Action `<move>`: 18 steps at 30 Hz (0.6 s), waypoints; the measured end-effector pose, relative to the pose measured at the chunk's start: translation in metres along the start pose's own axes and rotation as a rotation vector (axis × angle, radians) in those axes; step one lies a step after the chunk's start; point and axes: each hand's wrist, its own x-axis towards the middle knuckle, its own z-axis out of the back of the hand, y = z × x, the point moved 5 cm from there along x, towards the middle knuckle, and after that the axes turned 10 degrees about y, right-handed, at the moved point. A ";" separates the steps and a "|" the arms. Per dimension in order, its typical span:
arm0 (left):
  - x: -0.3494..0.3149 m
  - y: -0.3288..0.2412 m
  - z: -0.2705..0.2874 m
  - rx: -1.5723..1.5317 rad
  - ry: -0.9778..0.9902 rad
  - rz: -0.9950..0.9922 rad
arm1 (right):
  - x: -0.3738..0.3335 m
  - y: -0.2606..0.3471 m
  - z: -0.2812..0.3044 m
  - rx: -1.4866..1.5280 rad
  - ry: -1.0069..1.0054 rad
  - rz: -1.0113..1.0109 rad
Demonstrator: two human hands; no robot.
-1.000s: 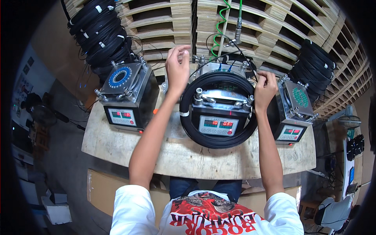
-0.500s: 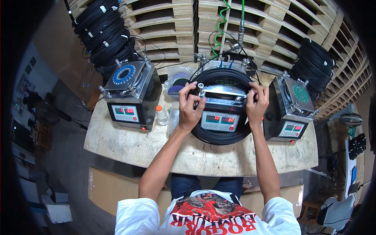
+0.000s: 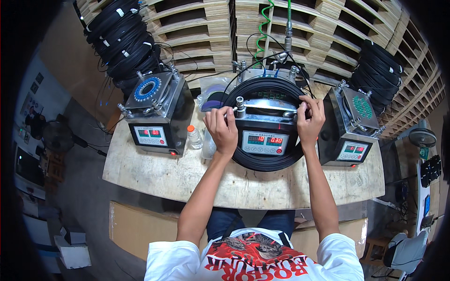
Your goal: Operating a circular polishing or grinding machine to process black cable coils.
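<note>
A coil of black cable (image 3: 267, 164) rings the front and top of the middle polishing machine (image 3: 265, 130), a box with a lit digital panel. My left hand (image 3: 220, 130) is closed on the coil's left side, next to a metal clamp post (image 3: 240, 105). At the coil's upper right, my right hand (image 3: 309, 122) is closed with its fingertips on the loops, beside another metal clamp. Parts of the machine's metal top lie hidden behind the coil.
Similar machines stand at left (image 3: 152, 112) and right (image 3: 354, 124). A small bottle with an orange cap (image 3: 194, 137) sits left of my hand. Stacked black coils (image 3: 124, 42) rise behind, before wooden pallets (image 3: 318, 28). A green air hose (image 3: 289, 11) hangs above.
My left hand has shifted left and down, away from the clamp post, its fingers curling in. My right hand stays close to the same spot on the coil.
</note>
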 end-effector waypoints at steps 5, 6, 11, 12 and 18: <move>-0.002 -0.008 0.002 -0.018 -0.153 -0.217 | -0.001 0.000 0.001 -0.002 -0.020 0.026; -0.002 -0.009 0.002 -0.021 -0.155 -0.218 | -0.001 -0.001 0.002 -0.004 -0.022 0.028; -0.009 0.012 -0.007 -0.222 -0.048 0.096 | 0.000 -0.001 0.000 -0.007 -0.023 0.015; -0.008 0.009 -0.008 -0.164 -0.031 0.022 | 0.000 -0.001 -0.001 -0.007 -0.023 0.015; -0.001 -0.013 0.007 -0.141 -0.260 -0.208 | 0.002 -0.002 0.000 0.009 -0.029 0.020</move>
